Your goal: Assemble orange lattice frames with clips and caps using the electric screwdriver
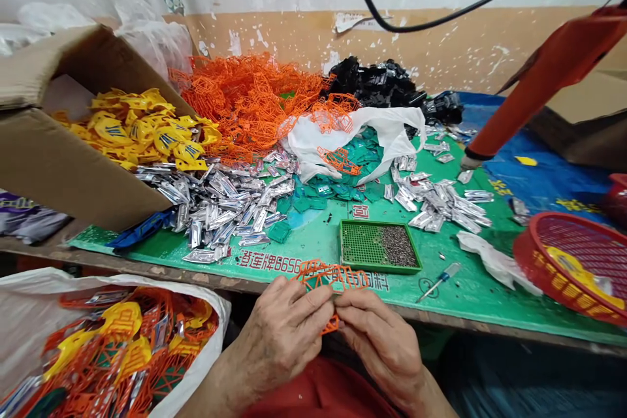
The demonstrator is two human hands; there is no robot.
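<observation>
My left hand and my right hand both pinch an orange plastic lattice piece just in front of the table edge. A small green part seems to sit in its middle, partly hidden by my fingers. Beyond my hands, a green tray of small dark parts lies on the green tabletop mat. A small screwdriver rests to the right of it. Heaps of silver pieces and teal pieces spread across the mat.
A large orange lattice heap and black pieces lie at the back. Yellow pieces fill a cardboard box at left. A white sack of mixed parts sits low left, a red basket right, and an orange tool hangs above.
</observation>
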